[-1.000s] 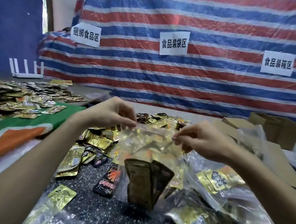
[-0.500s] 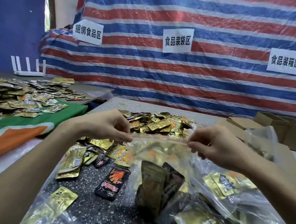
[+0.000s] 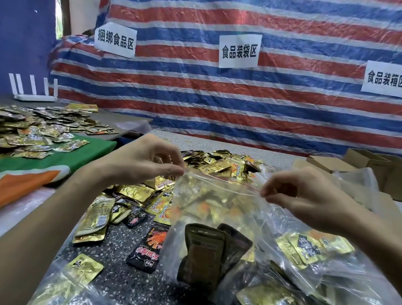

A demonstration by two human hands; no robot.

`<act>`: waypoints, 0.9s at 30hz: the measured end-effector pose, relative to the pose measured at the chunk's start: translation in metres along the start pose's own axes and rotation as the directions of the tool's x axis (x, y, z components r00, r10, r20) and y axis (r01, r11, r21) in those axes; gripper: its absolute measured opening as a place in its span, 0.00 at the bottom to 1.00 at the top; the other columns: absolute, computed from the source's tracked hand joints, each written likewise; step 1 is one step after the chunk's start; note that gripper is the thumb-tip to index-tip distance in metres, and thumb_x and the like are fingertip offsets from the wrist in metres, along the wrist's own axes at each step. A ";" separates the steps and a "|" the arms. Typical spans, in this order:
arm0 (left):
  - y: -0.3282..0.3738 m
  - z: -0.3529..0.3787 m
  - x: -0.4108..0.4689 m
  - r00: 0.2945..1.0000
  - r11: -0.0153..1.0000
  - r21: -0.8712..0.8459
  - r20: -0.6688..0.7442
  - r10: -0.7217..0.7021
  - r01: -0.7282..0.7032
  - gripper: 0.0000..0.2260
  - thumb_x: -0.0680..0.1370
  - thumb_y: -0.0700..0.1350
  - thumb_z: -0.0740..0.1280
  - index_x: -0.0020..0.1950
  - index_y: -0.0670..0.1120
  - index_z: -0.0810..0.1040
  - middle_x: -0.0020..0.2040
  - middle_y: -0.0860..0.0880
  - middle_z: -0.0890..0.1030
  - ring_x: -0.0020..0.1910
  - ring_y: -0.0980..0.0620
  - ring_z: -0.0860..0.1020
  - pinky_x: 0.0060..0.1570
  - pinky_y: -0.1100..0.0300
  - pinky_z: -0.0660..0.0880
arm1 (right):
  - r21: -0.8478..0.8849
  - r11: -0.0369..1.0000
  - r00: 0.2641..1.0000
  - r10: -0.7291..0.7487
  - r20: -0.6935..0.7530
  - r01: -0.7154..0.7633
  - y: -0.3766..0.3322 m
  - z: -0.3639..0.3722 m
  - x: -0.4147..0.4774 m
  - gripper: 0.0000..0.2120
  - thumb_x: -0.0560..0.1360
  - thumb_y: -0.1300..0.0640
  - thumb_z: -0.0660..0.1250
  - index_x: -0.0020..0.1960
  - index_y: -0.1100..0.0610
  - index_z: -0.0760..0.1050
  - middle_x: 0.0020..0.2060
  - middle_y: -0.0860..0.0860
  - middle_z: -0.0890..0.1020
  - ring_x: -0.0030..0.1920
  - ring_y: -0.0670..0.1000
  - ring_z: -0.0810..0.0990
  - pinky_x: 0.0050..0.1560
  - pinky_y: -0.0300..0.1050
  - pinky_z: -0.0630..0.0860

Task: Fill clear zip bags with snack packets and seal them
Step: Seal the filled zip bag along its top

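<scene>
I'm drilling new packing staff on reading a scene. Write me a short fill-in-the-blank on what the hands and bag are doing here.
1. The left hand and right hand pinch the two ends of the ____ strip of the clear zip bag.
2. The bag holds a few ____-coloured packets.
3. The white router stands on the far ____ side.

Missing words: zip; dark; left
</scene>
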State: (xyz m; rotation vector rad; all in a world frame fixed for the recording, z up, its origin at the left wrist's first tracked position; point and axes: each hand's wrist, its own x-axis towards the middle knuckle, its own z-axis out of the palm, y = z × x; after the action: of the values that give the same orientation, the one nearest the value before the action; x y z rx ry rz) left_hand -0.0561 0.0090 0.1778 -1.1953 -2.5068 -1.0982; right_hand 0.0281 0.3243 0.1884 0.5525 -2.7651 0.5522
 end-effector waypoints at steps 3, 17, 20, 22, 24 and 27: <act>0.000 0.002 -0.001 0.998 1.000 -0.027 -0.056 0.014 -0.015 0.04 0.75 0.42 0.73 0.44 0.51 0.83 0.42 0.51 0.85 0.43 0.51 0.82 0.45 0.57 0.80 | 0.022 0.999 1.000 -0.024 0.013 0.023 0.000 0.000 0.001 0.11 0.75 0.59 0.72 0.42 0.42 0.80 0.39 0.44 0.83 0.44 0.41 0.79 0.46 0.37 0.77; 0.028 0.014 -0.001 0.992 0.992 -0.040 0.008 0.124 -0.123 0.10 0.75 0.37 0.74 0.42 0.52 0.82 0.37 0.55 0.83 0.37 0.57 0.80 0.41 0.59 0.76 | 0.127 0.973 0.979 -0.201 0.038 0.195 -0.068 0.032 0.052 0.12 0.75 0.52 0.73 0.57 0.55 0.82 0.51 0.48 0.85 0.51 0.44 0.82 0.56 0.47 0.79; 0.028 0.010 -0.003 0.994 0.994 -0.025 0.018 0.107 -0.107 0.05 0.75 0.38 0.74 0.43 0.47 0.83 0.38 0.50 0.84 0.37 0.50 0.80 0.41 0.51 0.76 | 0.207 0.960 0.981 -0.194 0.009 0.188 -0.066 0.034 0.055 0.05 0.75 0.56 0.74 0.48 0.57 0.85 0.41 0.48 0.86 0.42 0.47 0.84 0.48 0.51 0.81; 0.028 0.009 -0.004 0.994 0.994 -0.014 0.024 0.110 -0.110 0.04 0.75 0.38 0.74 0.43 0.47 0.83 0.36 0.52 0.83 0.35 0.54 0.78 0.39 0.52 0.75 | 0.203 0.958 0.978 -0.207 -0.002 0.203 -0.066 0.037 0.055 0.04 0.75 0.55 0.73 0.47 0.55 0.85 0.38 0.46 0.85 0.39 0.44 0.83 0.43 0.46 0.80; 0.028 0.009 -0.005 0.994 0.994 0.004 0.032 0.109 -0.109 0.05 0.76 0.39 0.73 0.43 0.48 0.82 0.35 0.56 0.81 0.35 0.58 0.76 0.37 0.54 0.73 | 0.173 0.961 0.976 -0.217 -0.008 0.215 -0.068 0.039 0.055 0.04 0.76 0.55 0.71 0.47 0.54 0.84 0.38 0.43 0.84 0.38 0.42 0.81 0.41 0.41 0.79; 0.027 0.009 -0.005 0.993 0.992 0.071 0.061 0.097 -0.102 0.02 0.78 0.42 0.71 0.45 0.48 0.82 0.35 0.62 0.79 0.34 0.59 0.75 0.34 0.60 0.72 | 0.071 0.970 0.973 -0.231 -0.015 0.232 -0.073 0.044 0.055 0.05 0.77 0.54 0.68 0.44 0.53 0.81 0.35 0.42 0.80 0.36 0.42 0.77 0.39 0.45 0.76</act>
State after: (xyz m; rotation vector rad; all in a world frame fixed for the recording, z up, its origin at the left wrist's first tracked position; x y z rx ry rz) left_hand -0.0314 0.0230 0.1847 -1.3339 -2.4758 -0.9520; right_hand 0.0011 0.2266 0.1902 0.8745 -2.6330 0.5989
